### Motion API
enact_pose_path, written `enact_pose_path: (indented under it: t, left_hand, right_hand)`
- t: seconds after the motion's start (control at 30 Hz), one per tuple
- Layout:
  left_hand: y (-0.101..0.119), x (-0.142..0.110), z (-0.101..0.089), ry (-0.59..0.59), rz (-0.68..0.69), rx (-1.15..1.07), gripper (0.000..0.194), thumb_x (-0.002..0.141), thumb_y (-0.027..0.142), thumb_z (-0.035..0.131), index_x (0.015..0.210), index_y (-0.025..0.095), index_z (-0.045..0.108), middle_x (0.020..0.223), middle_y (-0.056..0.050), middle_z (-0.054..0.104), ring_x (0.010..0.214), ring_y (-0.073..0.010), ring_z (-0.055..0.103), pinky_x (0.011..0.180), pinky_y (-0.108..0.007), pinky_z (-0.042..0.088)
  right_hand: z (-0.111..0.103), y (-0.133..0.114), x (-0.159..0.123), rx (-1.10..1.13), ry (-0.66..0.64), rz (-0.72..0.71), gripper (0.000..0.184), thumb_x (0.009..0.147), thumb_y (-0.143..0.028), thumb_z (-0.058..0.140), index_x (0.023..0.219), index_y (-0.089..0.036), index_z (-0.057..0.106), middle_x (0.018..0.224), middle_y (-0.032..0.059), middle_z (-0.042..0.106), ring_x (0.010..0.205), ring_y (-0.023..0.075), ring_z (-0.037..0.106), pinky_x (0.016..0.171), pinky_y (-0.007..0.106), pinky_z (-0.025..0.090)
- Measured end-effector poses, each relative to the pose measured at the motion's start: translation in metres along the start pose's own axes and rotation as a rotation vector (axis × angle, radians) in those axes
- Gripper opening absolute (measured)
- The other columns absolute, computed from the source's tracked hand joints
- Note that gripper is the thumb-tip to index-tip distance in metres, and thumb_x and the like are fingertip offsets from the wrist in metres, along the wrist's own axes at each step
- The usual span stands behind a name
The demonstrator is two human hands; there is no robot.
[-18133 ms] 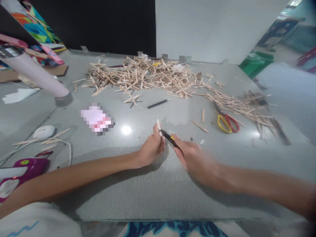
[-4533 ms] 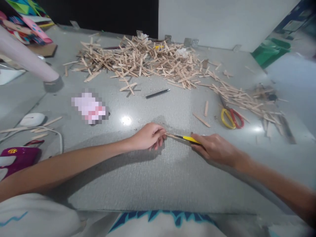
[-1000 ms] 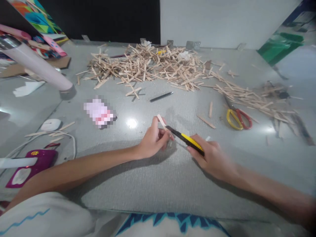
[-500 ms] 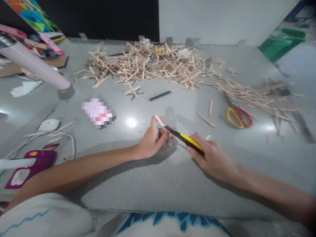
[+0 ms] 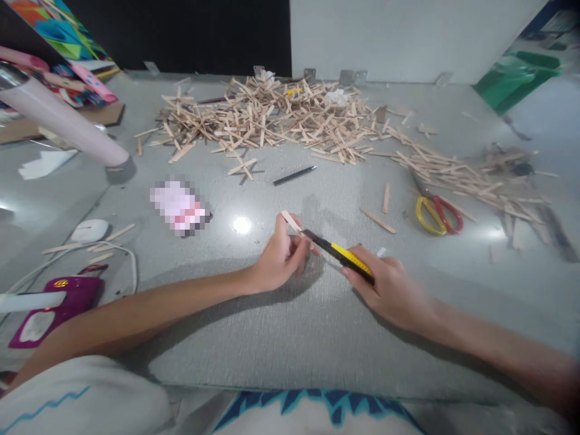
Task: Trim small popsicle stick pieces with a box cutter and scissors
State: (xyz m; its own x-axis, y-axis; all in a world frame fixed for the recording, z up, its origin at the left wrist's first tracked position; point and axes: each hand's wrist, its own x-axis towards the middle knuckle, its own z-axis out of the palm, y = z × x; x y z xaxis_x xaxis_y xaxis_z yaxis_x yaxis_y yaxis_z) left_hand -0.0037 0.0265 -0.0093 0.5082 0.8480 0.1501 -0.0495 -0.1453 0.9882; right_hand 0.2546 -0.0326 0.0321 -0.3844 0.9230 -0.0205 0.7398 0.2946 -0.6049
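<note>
My left hand (image 5: pixel 281 257) is closed round a wooden popsicle stick (image 5: pixel 290 220), whose upper end sticks out above the fingers, tilted to the left. My right hand (image 5: pixel 385 279) grips a black and yellow utility knife (image 5: pixel 348 258). The knife's front end points up and left and meets the stick at the left fingertips; whether the blade is cutting into the wood I cannot tell. Just beyond the right hand lies a small pale scrap (image 5: pixel 382 251). Both hands are above the grey tabletop (image 5: pixel 272 338).
A heap of popsicle sticks (image 5: pixel 267 121) spreads along the back, trailing right. Scissors with yellow and red handles (image 5: pixel 438 215) lie at the right. A dark pen (image 5: pixel 294 175) rests ahead of my hands. At the left are a white mouse (image 5: pixel 90 230) and a pinkish cylinder (image 5: pixel 67 115).
Almost nothing differs. The popsicle stick's upper end has shifted very slightly left; both hands keep their hold and their place.
</note>
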Motion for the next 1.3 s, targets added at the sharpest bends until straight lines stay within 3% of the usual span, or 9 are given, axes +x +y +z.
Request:
enact_pose_path:
  t: [0.23, 0.4, 0.53, 0.67, 0.8, 1.0, 1.2, 1.3]
  left_hand:
    - [-0.001, -0.001, 0.001, -0.012, -0.020, -0.013, 0.037, 0.116, 0.053, 0.056, 0.129, 0.031, 0.030, 0.094, 0.002, 0.073, 0.045, -0.0058, 0.057, 0.046, -0.018, 0.049]
    - [-0.003, -0.003, 0.002, 0.006, 0.020, 0.090, 0.033, 0.118, 0.053, 0.052, 0.130, 0.030, 0.031, 0.076, 0.008, 0.063, 0.046, -0.0075, 0.049, 0.046, -0.019, 0.039]
    - [-0.004, -0.001, 0.002, -0.028, 0.024, 0.162, 0.029, 0.120, 0.049, 0.047, 0.131, 0.029, 0.029, 0.073, 0.008, 0.059, 0.050, -0.0094, 0.048, 0.049, -0.021, 0.038]
    - [-0.010, 0.001, 0.001, -0.100, 0.013, 0.225, 0.027, 0.119, 0.042, 0.047, 0.131, 0.027, 0.028, 0.071, 0.009, 0.057, 0.050, -0.0104, 0.049, 0.050, -0.021, 0.037]
    - [-0.014, 0.001, 0.002, -0.148, -0.009, 0.256, 0.032, 0.116, 0.038, 0.052, 0.133, 0.026, 0.028, 0.068, 0.010, 0.056, 0.051, -0.0114, 0.052, 0.051, -0.021, 0.040]
    - [-0.011, 0.000, 0.002, -0.112, 0.031, 0.185, 0.029, 0.118, 0.040, 0.049, 0.133, 0.027, 0.028, 0.070, 0.010, 0.055, 0.048, -0.0098, 0.048, 0.048, -0.021, 0.035]
    - [-0.013, -0.002, 0.003, -0.122, -0.013, 0.252, 0.032, 0.116, 0.035, 0.051, 0.136, 0.025, 0.028, 0.067, 0.011, 0.054, 0.048, -0.0106, 0.049, 0.051, -0.021, 0.036]
    - [-0.014, -0.004, 0.003, -0.105, 0.037, 0.253, 0.030, 0.118, 0.037, 0.046, 0.138, 0.025, 0.027, 0.069, 0.011, 0.055, 0.048, -0.0114, 0.049, 0.052, -0.023, 0.038]
  right_hand:
    - [-0.002, -0.003, 0.000, -0.040, 0.014, -0.018, 0.028, 0.117, -0.043, 0.048, 0.117, -0.022, 0.065, 0.082, 0.0036, 0.074, 0.064, 0.0207, 0.068, 0.060, 0.030, 0.042]
    - [0.003, -0.003, -0.002, -0.069, -0.001, -0.036, 0.033, 0.118, -0.046, 0.043, 0.122, -0.020, 0.064, 0.081, 0.0057, 0.076, 0.062, 0.0217, 0.069, 0.058, 0.031, 0.040]
    - [0.009, -0.002, -0.003, -0.092, -0.028, 0.000, 0.036, 0.119, -0.047, 0.039, 0.125, -0.019, 0.063, 0.079, 0.0062, 0.075, 0.062, 0.0227, 0.069, 0.056, 0.031, 0.038]
    - [-0.007, -0.005, -0.004, -0.103, -0.088, 0.091, 0.035, 0.117, -0.048, 0.042, 0.123, -0.022, 0.065, 0.074, 0.0036, 0.069, 0.059, 0.0213, 0.063, 0.053, 0.029, 0.036]
    - [-0.024, -0.010, -0.007, -0.120, -0.126, 0.086, 0.039, 0.115, -0.056, 0.047, 0.123, -0.026, 0.071, 0.079, 0.0060, 0.069, 0.065, 0.0225, 0.065, 0.057, 0.029, 0.043]
    - [-0.002, -0.019, -0.009, -0.124, -0.101, 0.206, 0.033, 0.114, -0.043, 0.045, 0.125, -0.021, 0.067, 0.071, 0.0031, 0.065, 0.053, 0.0189, 0.055, 0.050, 0.027, 0.032]
    - [-0.022, -0.024, 0.000, -0.081, -0.188, 0.094, 0.036, 0.114, -0.053, 0.049, 0.108, -0.025, 0.070, 0.078, 0.0062, 0.071, 0.059, 0.0198, 0.062, 0.055, 0.029, 0.040]
    - [-0.004, -0.027, -0.009, -0.121, -0.069, 0.201, 0.033, 0.114, -0.046, 0.046, 0.119, -0.022, 0.069, 0.071, 0.0042, 0.069, 0.050, 0.0179, 0.055, 0.049, 0.028, 0.034]
